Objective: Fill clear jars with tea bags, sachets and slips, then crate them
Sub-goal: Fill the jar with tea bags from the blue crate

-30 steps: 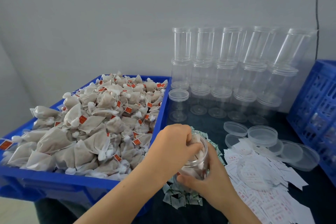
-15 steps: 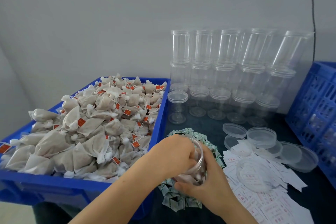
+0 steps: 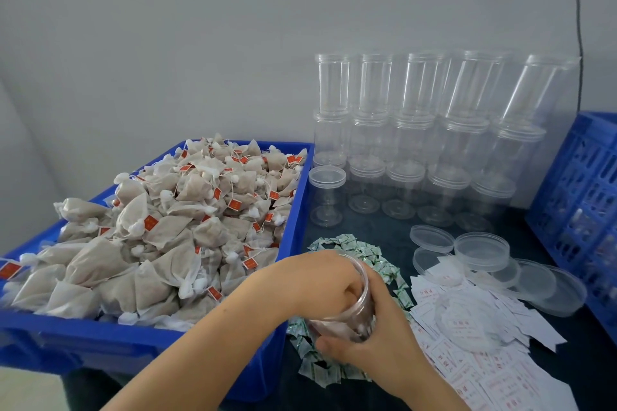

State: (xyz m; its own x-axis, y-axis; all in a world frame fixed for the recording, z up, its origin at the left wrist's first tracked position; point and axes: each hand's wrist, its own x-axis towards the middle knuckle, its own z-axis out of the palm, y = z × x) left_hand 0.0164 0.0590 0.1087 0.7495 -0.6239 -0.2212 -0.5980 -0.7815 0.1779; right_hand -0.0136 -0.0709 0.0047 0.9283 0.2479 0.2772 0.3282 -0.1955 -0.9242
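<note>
— What had changed since the moment before?

— My hands and the jar had sunk lower and nearer me, and more of the sachet heap showed behind them. My left hand (image 3: 320, 280) had gone deeper, its fingers curled down inside the mouth of the clear round plastic jar (image 3: 347, 320).

— And the right?

— My right hand (image 3: 377, 340) was wrapped round the jar's far side and base, holding it tilted just over the small green-and-white sachets (image 3: 354, 250) on the dark desk (image 3: 384, 230).

— Which step was that?

— Packing tea bags down, I'd say. Pale bags showed through the wall. Whether my left fingers were pinching one, I couldn't tell.

— What next?

— Probably a sachet and one of the white printed paper slips (image 3: 480, 364), both just beside the jar, then a lid from the clear round lids (image 3: 480, 250).

— Anything in the way?

— Not much. The blue plastic tray (image 3: 297, 197) heaped with brown mesh tea bags (image 3: 187, 220) stood close at my left, stacked empty clear jars (image 3: 417, 130) behind, and the blue slatted crate (image 3: 581, 197) off to the right.
</note>
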